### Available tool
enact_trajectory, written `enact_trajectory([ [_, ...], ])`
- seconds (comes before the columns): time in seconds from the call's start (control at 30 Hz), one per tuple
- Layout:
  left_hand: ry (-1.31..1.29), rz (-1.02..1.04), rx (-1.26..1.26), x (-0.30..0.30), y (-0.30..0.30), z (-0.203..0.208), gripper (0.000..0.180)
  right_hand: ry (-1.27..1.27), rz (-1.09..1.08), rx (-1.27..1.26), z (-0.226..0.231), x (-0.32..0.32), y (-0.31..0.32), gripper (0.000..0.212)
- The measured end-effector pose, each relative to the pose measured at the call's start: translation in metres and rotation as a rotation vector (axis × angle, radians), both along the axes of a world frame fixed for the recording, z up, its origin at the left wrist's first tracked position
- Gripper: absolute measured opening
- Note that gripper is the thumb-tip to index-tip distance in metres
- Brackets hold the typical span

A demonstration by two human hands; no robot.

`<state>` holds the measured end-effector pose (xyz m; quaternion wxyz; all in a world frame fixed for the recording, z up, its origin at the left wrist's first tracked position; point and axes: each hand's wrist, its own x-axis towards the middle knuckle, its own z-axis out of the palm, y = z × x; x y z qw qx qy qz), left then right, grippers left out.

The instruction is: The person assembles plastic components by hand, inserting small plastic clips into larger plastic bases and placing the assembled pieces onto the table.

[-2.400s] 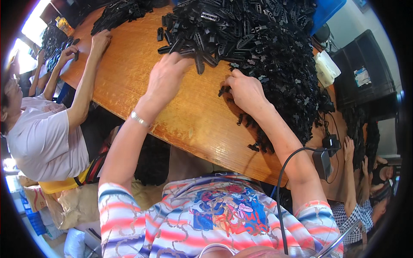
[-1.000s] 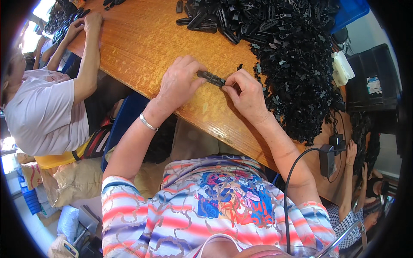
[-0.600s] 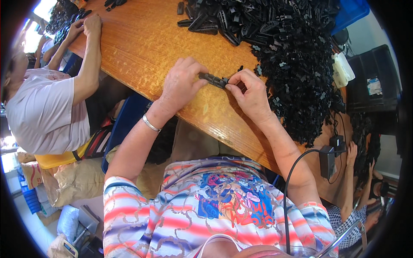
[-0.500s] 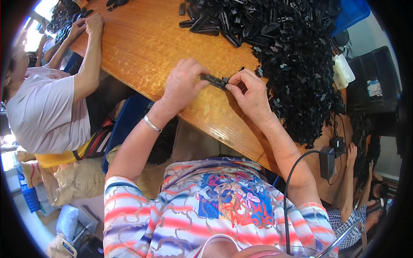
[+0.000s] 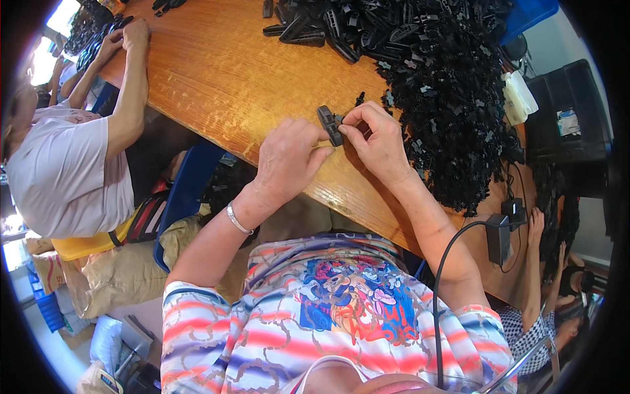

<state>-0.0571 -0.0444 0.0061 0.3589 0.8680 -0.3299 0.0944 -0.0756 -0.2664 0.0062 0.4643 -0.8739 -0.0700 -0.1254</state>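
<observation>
Over the wooden table (image 5: 210,72), my left hand (image 5: 289,157) grips a black elongated plastic part (image 5: 329,126) by its lower end, between thumb and fingers. The part stands tilted, its rounded top pointing away from me. My right hand (image 5: 382,144) is closed in a pinch at the part's right side. A small dark piece shows at those fingertips, partly hidden by them. Just beyond the right hand lies a small black piece (image 5: 360,98) on the wood.
To the right is a big heap of small black pieces (image 5: 446,125); longer black parts (image 5: 341,29) lie at the far side. A black cable (image 5: 441,282) with an adapter (image 5: 499,240) hangs at right. One person (image 5: 65,164) works at left; another person's arms (image 5: 533,262) show at right.
The black part has turned from lying nearly level between my hands to standing more upright. My left hand has lowered slightly and moved right; the right hand keeps its pinch.
</observation>
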Motion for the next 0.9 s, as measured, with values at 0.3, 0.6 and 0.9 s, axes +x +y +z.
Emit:
enact_trajectory([
  [0.3, -0.047, -0.083, 0.006, 0.050, -0.005, 0.013, 0.029, -0.042, -0.010, -0.017, 0.002, -0.008, -0.001, 0.015],
  [0.6, 0.091, -0.190, 0.028, 0.064, -0.003, -0.001, 0.025, -0.060, -0.015, 0.002, 0.000, -0.006, 0.005, 0.014],
  [0.9, 0.108, -0.182, 0.034, 0.065, -0.003, -0.002, 0.024, -0.020, 0.037, -0.207, 0.010, -0.002, 0.002, 0.016],
])
